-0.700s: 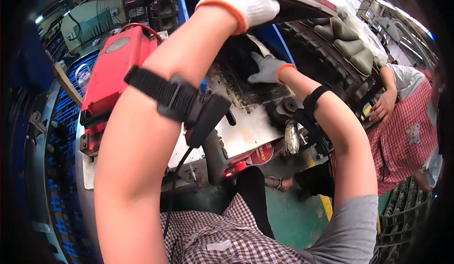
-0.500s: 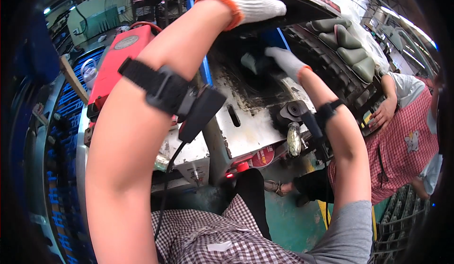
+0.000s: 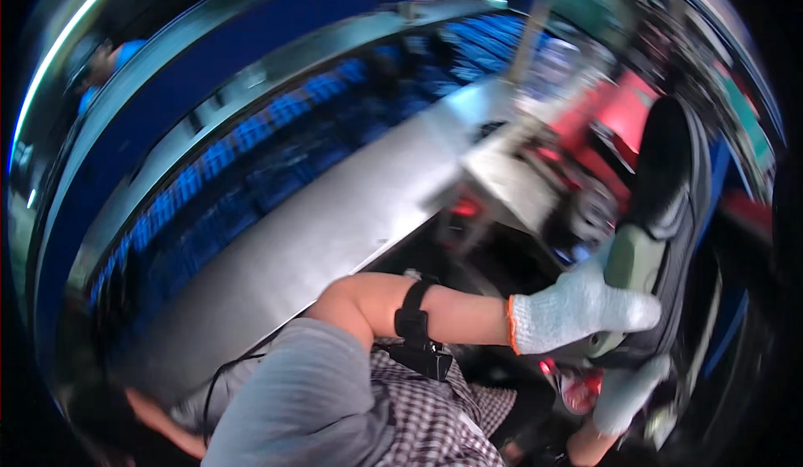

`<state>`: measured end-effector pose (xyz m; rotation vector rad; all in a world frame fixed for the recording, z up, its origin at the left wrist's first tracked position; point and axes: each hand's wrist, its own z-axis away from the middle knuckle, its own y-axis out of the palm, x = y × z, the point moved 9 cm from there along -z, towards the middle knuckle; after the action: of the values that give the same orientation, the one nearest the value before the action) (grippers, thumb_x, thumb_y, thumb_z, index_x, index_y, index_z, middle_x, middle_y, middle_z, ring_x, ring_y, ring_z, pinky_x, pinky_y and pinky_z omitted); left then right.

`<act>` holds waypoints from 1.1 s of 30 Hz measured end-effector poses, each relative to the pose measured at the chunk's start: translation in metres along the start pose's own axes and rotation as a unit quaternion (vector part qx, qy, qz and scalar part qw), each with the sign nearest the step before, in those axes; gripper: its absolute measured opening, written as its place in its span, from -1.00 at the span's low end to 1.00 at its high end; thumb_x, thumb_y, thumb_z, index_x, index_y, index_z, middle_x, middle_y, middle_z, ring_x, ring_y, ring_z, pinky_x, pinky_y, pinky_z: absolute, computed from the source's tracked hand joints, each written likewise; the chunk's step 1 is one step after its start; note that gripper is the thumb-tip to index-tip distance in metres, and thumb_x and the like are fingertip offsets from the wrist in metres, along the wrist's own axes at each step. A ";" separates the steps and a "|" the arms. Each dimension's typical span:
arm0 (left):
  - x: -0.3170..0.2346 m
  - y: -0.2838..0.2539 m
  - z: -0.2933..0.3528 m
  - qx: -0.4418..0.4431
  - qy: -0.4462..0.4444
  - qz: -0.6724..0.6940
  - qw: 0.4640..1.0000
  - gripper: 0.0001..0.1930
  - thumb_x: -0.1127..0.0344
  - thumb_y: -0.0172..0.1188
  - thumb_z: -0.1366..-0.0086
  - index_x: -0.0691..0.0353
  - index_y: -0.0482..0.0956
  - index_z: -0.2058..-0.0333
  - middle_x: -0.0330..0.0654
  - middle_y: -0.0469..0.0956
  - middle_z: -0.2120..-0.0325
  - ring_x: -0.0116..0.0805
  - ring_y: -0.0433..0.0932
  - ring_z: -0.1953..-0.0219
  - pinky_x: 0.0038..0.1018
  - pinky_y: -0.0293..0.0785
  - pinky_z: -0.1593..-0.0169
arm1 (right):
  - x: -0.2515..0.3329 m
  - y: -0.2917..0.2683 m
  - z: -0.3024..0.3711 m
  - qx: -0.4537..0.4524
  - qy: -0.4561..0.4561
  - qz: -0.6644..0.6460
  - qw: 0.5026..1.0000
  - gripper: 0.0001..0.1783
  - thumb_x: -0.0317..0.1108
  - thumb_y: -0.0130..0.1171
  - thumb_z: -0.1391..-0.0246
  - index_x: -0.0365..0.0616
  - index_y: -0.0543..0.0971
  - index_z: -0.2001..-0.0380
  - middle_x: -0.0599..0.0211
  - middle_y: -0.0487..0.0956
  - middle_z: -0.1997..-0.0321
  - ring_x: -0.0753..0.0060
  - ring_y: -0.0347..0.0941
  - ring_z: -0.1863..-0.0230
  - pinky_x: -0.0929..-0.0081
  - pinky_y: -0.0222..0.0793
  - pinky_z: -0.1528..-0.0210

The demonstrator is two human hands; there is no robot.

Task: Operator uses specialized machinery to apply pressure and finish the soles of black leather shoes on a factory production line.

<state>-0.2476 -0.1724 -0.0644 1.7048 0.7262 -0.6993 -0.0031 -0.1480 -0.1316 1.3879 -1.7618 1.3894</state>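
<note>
A black shoe point(image 3: 665, 174) on a pale green shoe last point(image 3: 636, 262) stands nearly upright at the right of the head view, toe end up. My left hand point(image 3: 585, 308), in a white knit glove with an orange cuff, grips its lower end, the thumb lying across the last. Below it my right hand point(image 3: 631, 396), gloved too, is closed against the bottom of the same shoe. Most of the right hand's fingers are hidden or blurred.
A long conveyor with a smooth metal edge point(image 3: 335, 233) and blue slats point(image 3: 259, 141) runs diagonally across the left. Behind the shoe are a blurred red machine point(image 3: 623, 111) and a pale worktop point(image 3: 510, 174). Another person point(image 3: 104, 65) is at the far left; someone's forearm point(image 3: 159, 425) shows lower left.
The view has swung left toward the conveyor. My left hand has left the raised machine part, and my right hand has come out of the machine. Both hands now hold the shoe.
</note>
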 end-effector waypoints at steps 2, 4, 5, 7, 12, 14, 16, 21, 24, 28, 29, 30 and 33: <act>-0.030 -0.034 0.035 -0.017 0.023 0.093 0.995 -0.12 0.28 0.48 -0.19 0.33 0.25 -0.42 -0.18 0.51 -0.17 -0.37 0.46 -0.21 -0.36 0.35 -0.34 | 0.045 0.053 -0.018 0.078 0.046 0.069 0.993 0.11 0.48 -0.30 -0.41 -0.38 0.13 -0.54 -0.06 0.22 -0.60 0.03 0.15 -0.59 0.07 -0.03 -0.60; -0.081 -0.078 0.071 -0.080 0.068 0.040 0.994 -0.11 0.25 0.37 -0.09 0.33 0.25 -0.40 -0.14 0.47 -0.14 -0.35 0.42 -0.20 -0.39 0.34 -0.32 | 0.136 0.118 -0.025 0.149 -0.160 0.044 0.975 -0.07 0.28 -0.15 -0.48 -0.44 0.28 -0.46 -0.08 0.32 -0.53 0.03 0.21 -0.55 0.13 0.02 -0.58; -0.101 -0.116 0.090 -0.173 0.147 -0.033 0.973 -0.28 0.27 0.37 -0.08 0.33 0.46 -0.25 -0.19 0.58 0.10 -0.37 0.55 0.04 -0.42 0.49 -0.11 | 0.134 0.120 -0.031 0.120 -0.182 0.076 0.973 -0.23 0.07 -0.11 -0.50 -0.42 0.31 -0.44 -0.09 0.34 -0.49 -0.01 0.28 -0.49 0.10 0.10 -0.53; -0.118 -0.197 0.141 -0.321 0.071 -0.132 0.935 -0.74 0.28 0.37 -0.12 0.26 0.62 0.23 -0.27 0.56 0.49 -0.44 0.56 0.45 -0.49 0.54 0.27 | 0.116 0.137 -0.046 0.068 -0.226 0.185 0.954 -0.45 -0.26 0.01 -0.45 -0.40 0.43 -0.36 -0.11 0.42 -0.39 -0.06 0.36 -0.42 0.07 0.21 -0.47; -0.183 -0.382 0.156 -0.522 0.029 -0.207 0.827 -0.67 0.35 0.42 -0.02 0.27 0.66 0.19 -0.22 0.64 0.29 -0.40 0.59 0.28 -0.42 0.55 0.14 | 0.081 0.140 -0.060 0.023 -0.223 0.290 0.931 -0.56 -0.56 0.09 -0.35 -0.35 0.54 -0.26 -0.04 0.52 -0.29 0.00 0.43 -0.36 0.16 0.30 -0.41; -0.201 -0.449 0.154 -0.585 0.076 -0.245 0.769 -0.83 0.32 0.45 0.04 0.26 0.68 0.50 -0.28 0.57 0.51 -0.46 0.48 0.47 -0.44 0.37 0.36 | 0.070 0.132 -0.066 -0.020 -0.225 0.236 0.945 -0.59 -0.66 0.07 -0.30 -0.37 0.59 -0.19 -0.03 0.58 -0.21 0.01 0.53 -0.25 0.20 0.39 -0.33; -0.206 -0.542 0.148 -0.602 0.065 -0.215 0.766 -0.71 0.31 0.46 0.11 0.33 0.65 0.40 -0.09 0.64 0.35 -0.23 0.58 0.37 -0.29 0.48 0.29 | 0.078 0.138 -0.070 -0.030 -0.243 0.257 0.935 -0.62 -0.70 0.04 -0.29 -0.40 0.61 -0.14 -0.03 0.62 -0.16 0.00 0.59 -0.15 0.22 0.46 -0.27; -0.241 -0.612 0.132 -0.681 0.127 -0.342 0.635 -0.18 0.12 0.47 -0.04 0.29 0.42 -0.28 0.05 0.63 0.02 -0.07 0.63 -0.01 -0.23 0.51 -0.12 | 0.072 0.131 -0.070 -0.027 -0.256 0.287 0.923 -0.67 -0.64 0.04 -0.37 -0.43 0.59 -0.13 0.03 0.63 -0.11 0.13 0.59 -0.12 0.28 0.48 -0.24; -0.203 -0.617 0.114 -0.657 -0.071 -0.515 0.546 0.27 -0.03 0.43 -0.15 0.16 -0.33 -0.58 0.22 0.34 -0.36 0.16 0.37 -0.40 -0.20 0.25 -0.46 | 0.071 0.131 -0.067 -0.039 -0.220 0.284 0.932 -0.67 -0.64 0.03 -0.38 -0.43 0.59 -0.14 0.04 0.64 -0.11 0.17 0.58 -0.12 0.31 0.48 -0.23; -0.193 -0.632 0.138 -0.631 -0.101 -0.488 0.595 0.24 -0.24 0.31 -0.27 -0.05 -0.45 -0.59 0.36 -0.12 -0.53 0.34 0.05 -0.54 -0.04 0.15 -0.52 | 0.075 0.137 -0.069 -0.028 -0.220 0.256 0.941 -0.68 -0.63 0.02 -0.40 -0.43 0.58 -0.14 0.07 0.64 -0.10 0.22 0.58 -0.12 0.34 0.49 -0.22; -0.183 -0.618 0.131 -0.595 -0.146 -0.524 0.591 0.22 -0.29 0.24 -0.30 0.05 -0.43 -0.59 0.38 -0.12 -0.54 0.30 0.06 -0.54 -0.07 0.13 -0.53 | 0.073 0.135 -0.070 -0.033 -0.218 0.259 0.940 -0.68 -0.63 0.02 -0.41 -0.43 0.58 -0.15 0.07 0.64 -0.09 0.23 0.58 -0.12 0.36 0.49 -0.22; -0.177 -0.599 0.123 -0.551 -0.132 -0.558 0.606 0.18 -0.28 0.21 -0.30 0.18 -0.32 -0.59 0.33 -0.02 -0.54 0.23 0.11 -0.54 -0.10 0.12 -0.54 | 0.072 0.134 -0.070 -0.037 -0.217 0.261 0.940 -0.68 -0.62 0.02 -0.42 -0.43 0.58 -0.15 0.07 0.65 -0.09 0.24 0.59 -0.12 0.37 0.49 -0.22; -0.144 -0.531 0.136 -0.437 -0.178 -0.610 0.637 0.07 -0.20 0.23 -0.27 0.19 -0.06 -0.57 0.33 0.12 -0.49 0.20 0.18 -0.52 -0.20 0.17 -0.52 | 0.067 0.127 -0.069 -0.040 -0.202 0.265 0.942 -0.67 -0.59 0.03 -0.43 -0.43 0.57 -0.17 0.06 0.65 -0.11 0.25 0.59 -0.13 0.37 0.49 -0.23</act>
<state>-0.7577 -0.2094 -0.3080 -0.0491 1.5828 -1.2283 -0.1570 -0.1176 -0.1023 1.2708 -2.5781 1.3210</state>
